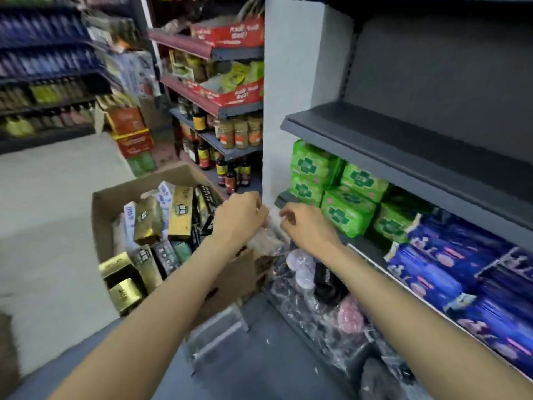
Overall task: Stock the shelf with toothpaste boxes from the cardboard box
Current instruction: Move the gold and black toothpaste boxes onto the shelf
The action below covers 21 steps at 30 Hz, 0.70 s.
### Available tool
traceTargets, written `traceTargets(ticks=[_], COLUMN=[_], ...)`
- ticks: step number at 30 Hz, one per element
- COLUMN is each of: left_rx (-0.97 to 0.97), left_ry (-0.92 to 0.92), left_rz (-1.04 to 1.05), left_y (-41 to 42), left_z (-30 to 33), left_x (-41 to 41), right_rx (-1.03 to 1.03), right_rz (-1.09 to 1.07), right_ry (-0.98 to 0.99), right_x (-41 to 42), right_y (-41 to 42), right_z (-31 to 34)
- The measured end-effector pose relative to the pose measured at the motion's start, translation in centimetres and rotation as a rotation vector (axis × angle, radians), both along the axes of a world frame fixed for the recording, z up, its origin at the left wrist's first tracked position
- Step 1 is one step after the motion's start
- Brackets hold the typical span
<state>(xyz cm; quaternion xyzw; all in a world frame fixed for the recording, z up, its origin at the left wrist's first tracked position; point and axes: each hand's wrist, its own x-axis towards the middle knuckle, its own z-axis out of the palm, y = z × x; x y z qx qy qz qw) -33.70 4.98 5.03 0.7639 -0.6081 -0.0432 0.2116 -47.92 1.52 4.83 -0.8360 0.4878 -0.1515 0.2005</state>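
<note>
Toothpaste boxes, gold and black cartons (178, 215), sit jumbled in the open brown cardboard box (115, 197) at eight o'clock. Left hand (240, 216) and right hand (300, 223), fingers curled, pinch crinkly clear plastic wrap (269, 236); a tear could scatter contents. Empty grey metal shelf (403, 145) at two o'clock offers room.

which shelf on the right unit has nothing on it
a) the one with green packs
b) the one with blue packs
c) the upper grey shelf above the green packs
c: the upper grey shelf shows only bare board, while the green packs and blue packs fill the levels below it.
</note>
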Motion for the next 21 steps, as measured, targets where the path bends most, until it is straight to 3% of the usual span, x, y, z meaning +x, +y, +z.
traceTargets(ticks=[9, 16, 19, 21], left_rx=[0.389, 0.542, 0.661, 0.749], left_ry=[0.072, 0.111, 0.223, 0.422], left_rz=[0.176, 0.085, 0.030, 0.050], left_y=[-4.2, -7.6, -9.2, -9.8], left_z=[-6.5, -7.4, -8.2, -9.3], left_x=[20.3, 28.5, 29.5, 30.6], right_rx=[0.192, 0.375, 0.263, 0.218], right_rz=[0.160, -0.019, -0.111, -0.136], right_ry=[-0.002, 0.036, 0.105, 0.187], right_x=[19.3, 26.0, 27.6, 28.3], right_y=[-6.8, -9.9, -10.2, -10.2], right_z=[-5.8, -10.2, -11.2, -11.4])
